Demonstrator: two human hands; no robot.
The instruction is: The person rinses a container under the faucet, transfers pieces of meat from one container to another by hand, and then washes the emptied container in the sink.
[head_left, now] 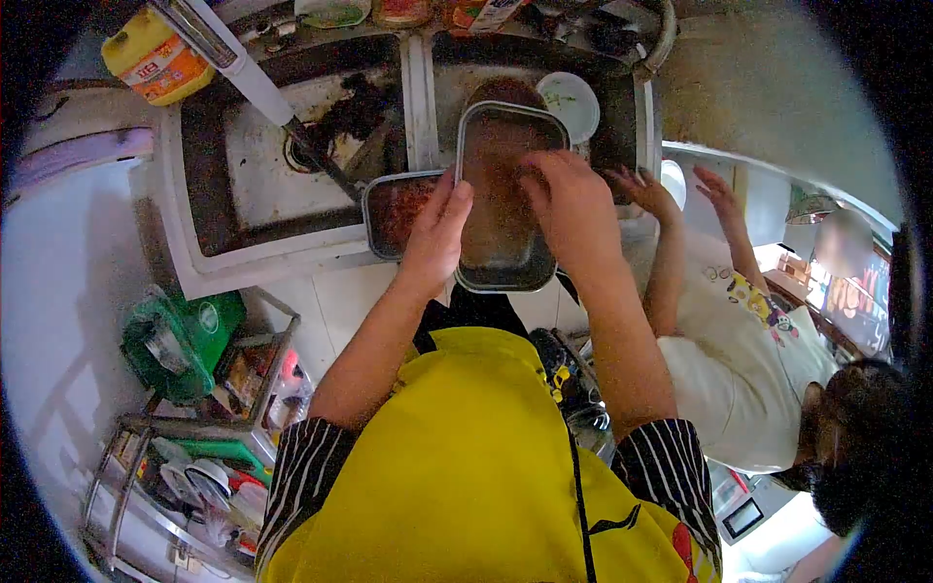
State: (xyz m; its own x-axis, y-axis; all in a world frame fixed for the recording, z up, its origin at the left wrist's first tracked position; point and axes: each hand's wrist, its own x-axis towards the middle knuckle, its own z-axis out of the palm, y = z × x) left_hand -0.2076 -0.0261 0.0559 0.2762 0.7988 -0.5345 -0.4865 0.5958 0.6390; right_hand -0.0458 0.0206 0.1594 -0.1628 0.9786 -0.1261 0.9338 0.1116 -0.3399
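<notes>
My left hand [437, 243] grips the left wall of a rectangular clear container [501, 238] with a pale rim, its thumb along the side. The container is tilted over the sink's front edge, and its inside looks brownish and blurred. My right hand [575, 209] reaches across the right rim, fingers bent and slightly apart over the inside; nothing shows between them. Beside my left hand, partly hidden by it, a second rectangular container [394, 219] with reddish contents rests at the sink edge. A round brown thing [505, 93] shows behind the held container.
A double sink [416, 107] spans the front, with dark scraps in its left basin. A white plate [568, 109] with green bits lies in the right basin. A faucet, a yellow jug [160, 63] and a green bin [185, 340] stand around. Another person [748, 369] reaches in from the right.
</notes>
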